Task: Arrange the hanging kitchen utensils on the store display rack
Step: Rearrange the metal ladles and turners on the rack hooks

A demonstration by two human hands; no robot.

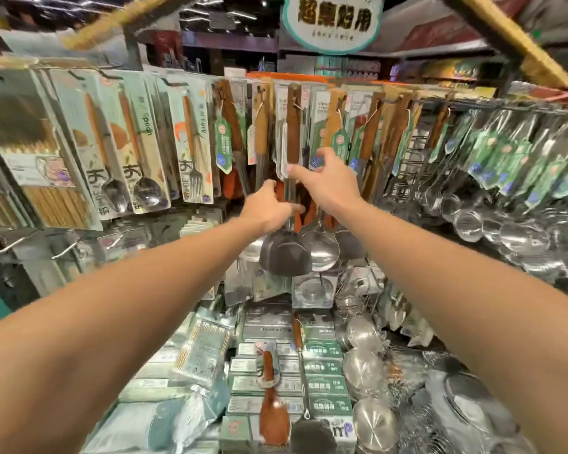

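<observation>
Crowded shop shelving surrounds me, and the wood-handled steel ladles and spatulas (294, 198) hang mid-row on the metal display rack (492, 104). My left hand (269, 209) curls around the steel shafts; my right hand (322, 185) pinches a white hanging tag (282, 152) beside one brown handle. I should steady the bunch low and slide each loop straight along its hook, avoiding tangles.

Left hand (269, 208) grips hanging spatula (287, 253) shaft; right hand (322, 178) pinches a tag (284, 152) on display rack (473, 104).
</observation>
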